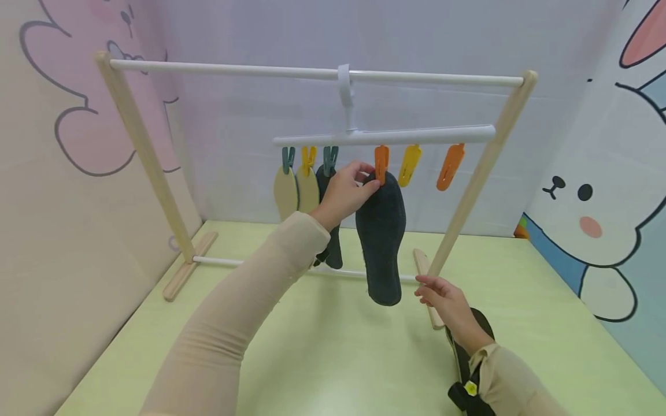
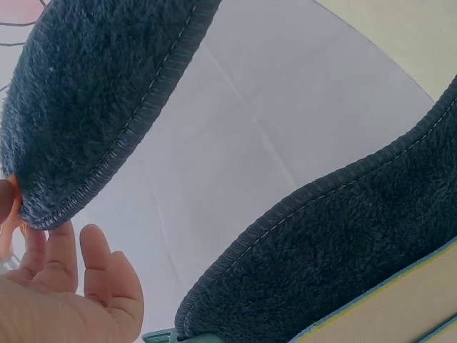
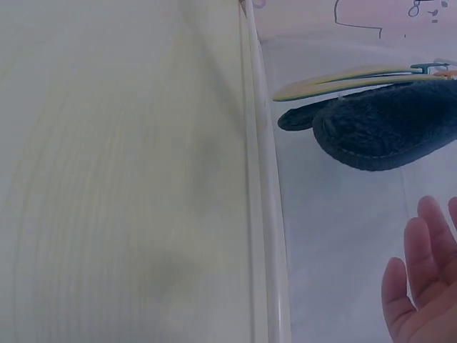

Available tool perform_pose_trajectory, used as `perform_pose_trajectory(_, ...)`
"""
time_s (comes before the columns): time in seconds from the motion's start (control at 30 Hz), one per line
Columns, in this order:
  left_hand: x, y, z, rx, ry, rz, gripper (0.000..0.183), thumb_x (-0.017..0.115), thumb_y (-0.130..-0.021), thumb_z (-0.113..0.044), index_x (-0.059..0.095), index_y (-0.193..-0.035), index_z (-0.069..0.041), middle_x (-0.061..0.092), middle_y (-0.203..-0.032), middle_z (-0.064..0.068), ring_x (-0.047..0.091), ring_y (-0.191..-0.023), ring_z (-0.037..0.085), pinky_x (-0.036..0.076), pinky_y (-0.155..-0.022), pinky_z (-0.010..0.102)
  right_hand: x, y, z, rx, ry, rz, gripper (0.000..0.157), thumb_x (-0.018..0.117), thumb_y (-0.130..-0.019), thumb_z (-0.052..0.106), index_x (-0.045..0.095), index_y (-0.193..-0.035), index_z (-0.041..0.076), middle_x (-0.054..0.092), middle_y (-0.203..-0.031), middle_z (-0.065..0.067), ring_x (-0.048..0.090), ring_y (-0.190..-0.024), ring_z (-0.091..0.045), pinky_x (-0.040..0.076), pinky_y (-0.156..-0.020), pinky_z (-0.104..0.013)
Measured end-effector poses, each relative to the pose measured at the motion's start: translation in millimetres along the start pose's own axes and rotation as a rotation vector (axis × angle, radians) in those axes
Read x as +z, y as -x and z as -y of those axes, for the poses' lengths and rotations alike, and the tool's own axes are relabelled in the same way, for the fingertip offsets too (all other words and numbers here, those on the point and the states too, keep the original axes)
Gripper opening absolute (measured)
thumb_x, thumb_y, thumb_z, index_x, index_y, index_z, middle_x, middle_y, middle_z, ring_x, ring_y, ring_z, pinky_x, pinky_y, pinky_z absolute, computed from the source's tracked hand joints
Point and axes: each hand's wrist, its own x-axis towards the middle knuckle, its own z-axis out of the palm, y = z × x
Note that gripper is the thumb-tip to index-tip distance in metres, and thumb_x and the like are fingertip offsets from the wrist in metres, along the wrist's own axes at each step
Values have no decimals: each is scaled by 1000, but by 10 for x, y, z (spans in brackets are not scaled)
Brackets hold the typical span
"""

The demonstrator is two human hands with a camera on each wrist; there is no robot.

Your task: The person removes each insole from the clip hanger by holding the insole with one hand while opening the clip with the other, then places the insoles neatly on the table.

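A dark fuzzy insole [image 1: 382, 242] hangs upright from an orange clip [image 1: 381, 164] on a white hanger bar. At its top edge, right beside that clip, my left hand [image 1: 346, 193] pinches the insole between thumb and fingers. The left wrist view shows the fingers [image 2: 58, 261] under the insole's stitched rim [image 2: 118, 146]. My right hand [image 1: 442, 303] is off to the lower right, holding nothing, its fingers loosely extended. Behind my left hand hangs a second dark insole [image 1: 335, 248] from a green clip [image 1: 330, 160], partly hidden.
Two beige insoles [image 1: 285, 193] hang farther left from green and yellow clips. A yellow clip [image 1: 410, 166] and an orange clip [image 1: 450, 167] hang bare at right. The hanger [image 1: 385, 137] hooks over a wooden-legged rack [image 1: 208, 68]. A black item [image 1: 481, 323] lies beneath my right forearm.
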Motion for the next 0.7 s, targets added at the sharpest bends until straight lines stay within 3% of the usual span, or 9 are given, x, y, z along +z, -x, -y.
perform_pose_trajectory(0.2, 9, 13, 13, 13, -10, -2, 32, 62, -95, -19, 55, -123, -3, 59, -111, 15, 57, -96, 26, 49, -83, 36, 150, -39, 112, -21, -18, 24, 34, 53, -99, 9, 51, -127, -10, 64, -108, -13, 57, -91, -12, 45, -82, -24)
perform_pose_trajectory(0.5, 0, 46, 9, 39, -17, -13, 30, 63, -95, -19, 57, -119, -2, 60, -99, 14, 55, -83, 24, 48, -72, 31, 280, -47, 218, -96, -8, 117, 28, 56, -95, 5, 57, -116, -13, 67, -105, -13, 59, -92, -10, 42, -96, -42)
perform_pose_trajectory(0.7, -9, 69, 7, 36, -17, -21, 30, 62, -95, -18, 57, -119, -1, 57, -91, 12, 54, -77, 22, 46, -68, 29, 354, -55, 337, -122, -1, 131, 29, 57, -95, 9, 57, -116, -12, 67, -106, -15, 61, -97, -17, 43, -96, -42)
